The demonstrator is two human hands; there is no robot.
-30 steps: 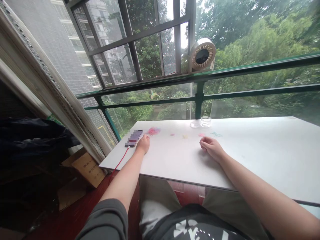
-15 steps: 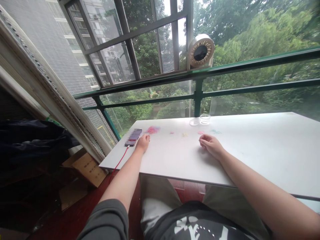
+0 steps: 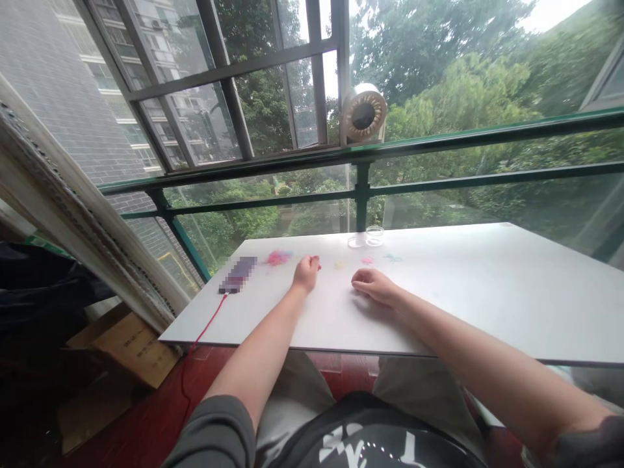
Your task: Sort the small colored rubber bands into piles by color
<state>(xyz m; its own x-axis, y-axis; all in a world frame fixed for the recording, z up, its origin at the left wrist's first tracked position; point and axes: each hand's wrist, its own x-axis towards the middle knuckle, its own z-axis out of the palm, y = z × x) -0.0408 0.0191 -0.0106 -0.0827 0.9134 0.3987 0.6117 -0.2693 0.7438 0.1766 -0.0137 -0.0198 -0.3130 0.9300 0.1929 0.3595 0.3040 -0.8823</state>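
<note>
My left hand [image 3: 306, 273] is closed in a pinch over the white table [image 3: 439, 292]. A bit of red [image 3: 319, 266] shows at its fingertips; whether it is held or lies beside them I cannot tell. My right hand [image 3: 374, 286] rests on the tabletop with fingers curled together, and nothing shows in it. Left of my left hand lies a loose pile of small pink, red and bluish pieces [image 3: 279, 258]. Between and beyond my hands are small groups of yellow pieces [image 3: 339, 264], pink pieces [image 3: 367, 260] and light blue pieces [image 3: 392, 257], too small to name.
Two clear round dishes or lids, one low [image 3: 356, 241] and one taller [image 3: 374, 235], stand at the table's far edge. A phone [image 3: 238, 274] with a red cable [image 3: 210, 321] lies at the left. A round fan [image 3: 364, 113] stands behind, by the green railing [image 3: 361, 195].
My left hand has moved right, from beside the phone and the mixed pile to near the yellow pieces. My right hand stays about where it was; the view has turned to the right.
</note>
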